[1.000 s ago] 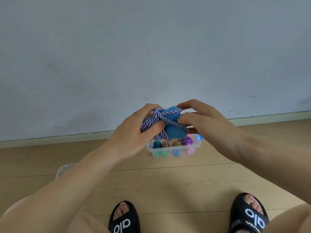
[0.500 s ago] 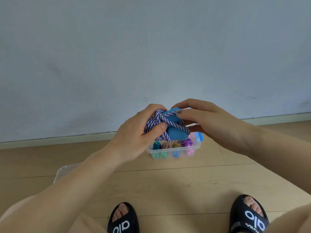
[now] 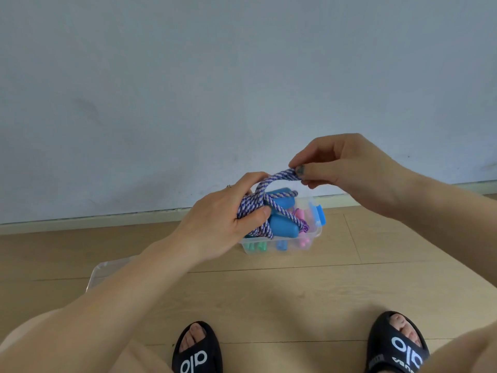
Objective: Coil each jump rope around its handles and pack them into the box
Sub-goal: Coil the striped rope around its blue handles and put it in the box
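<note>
We hold the coiled rope (image 3: 255, 211) in the air, above the clear box (image 3: 282, 244) on the floor. Our left hand (image 3: 223, 222) has its grip closed around the bundle, thumb pressing the windings against the two blue handles (image 3: 283, 226), whose long axis runs out to the right of that grip and slightly downward. Our right hand (image 3: 347, 168) pinches a loop of the rope between thumb and fingertips, up and to the right of the left grip, so the loop arches from the bundle to the pinch. The right hand is the nearer one to the free end; the box sits just below and beyond the handles, with other coloured ropes already inside.

Half a second ago the right hand lay low against the handles, fingers on the windings; now it has lifted away and drawn the loop out taut. We judge the next move is tightening this tuck before lowering the bundle into the box.
</note>
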`<state>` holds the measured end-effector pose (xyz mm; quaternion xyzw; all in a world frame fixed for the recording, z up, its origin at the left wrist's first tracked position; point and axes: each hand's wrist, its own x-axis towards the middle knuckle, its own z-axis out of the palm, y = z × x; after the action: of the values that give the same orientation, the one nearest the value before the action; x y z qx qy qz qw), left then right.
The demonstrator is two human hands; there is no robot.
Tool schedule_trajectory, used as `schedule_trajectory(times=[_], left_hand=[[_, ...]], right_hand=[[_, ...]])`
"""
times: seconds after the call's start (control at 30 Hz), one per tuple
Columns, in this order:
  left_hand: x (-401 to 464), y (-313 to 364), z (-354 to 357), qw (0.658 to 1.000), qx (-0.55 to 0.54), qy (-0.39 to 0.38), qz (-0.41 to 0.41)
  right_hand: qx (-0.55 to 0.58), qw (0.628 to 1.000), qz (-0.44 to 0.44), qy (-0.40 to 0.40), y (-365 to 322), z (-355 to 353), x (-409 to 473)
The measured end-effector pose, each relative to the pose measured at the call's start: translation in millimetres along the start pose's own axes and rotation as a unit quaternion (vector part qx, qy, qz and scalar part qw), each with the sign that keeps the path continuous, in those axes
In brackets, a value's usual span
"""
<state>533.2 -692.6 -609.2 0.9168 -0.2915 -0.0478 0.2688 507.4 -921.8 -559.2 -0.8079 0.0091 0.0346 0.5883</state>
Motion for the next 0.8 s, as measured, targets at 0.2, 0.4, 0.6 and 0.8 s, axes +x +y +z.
schedule_trajectory(times=[0.2, 0.4, 0.6, 0.8], left_hand=[[1.1, -4.6, -0.9, 0.997, -0.071, 0.021, -0.035], [1.3, -3.2, 2.4, 0.992, -0.104, 0.038, -0.058], [-1.1, -0.4, 5.5, 0.991, -0.09, 0.056, -0.076], [-0.4, 2.8, 7.2, 0.993, -0.044, 0.072, -0.085]], right_hand=[[-0.187, 0.965, -0.155, 0.1, 13.2, 24.2, -13.9], [-0.203, 0.944, -0.211, 0.152, 23.9, 39.3, -14.9], [-0.132, 0.977, -0.111, 0.122, 25.4, 45.4, -22.4], [-0.215, 0.962, -0.117, 0.122, 28.7, 54.5, -30.2]])
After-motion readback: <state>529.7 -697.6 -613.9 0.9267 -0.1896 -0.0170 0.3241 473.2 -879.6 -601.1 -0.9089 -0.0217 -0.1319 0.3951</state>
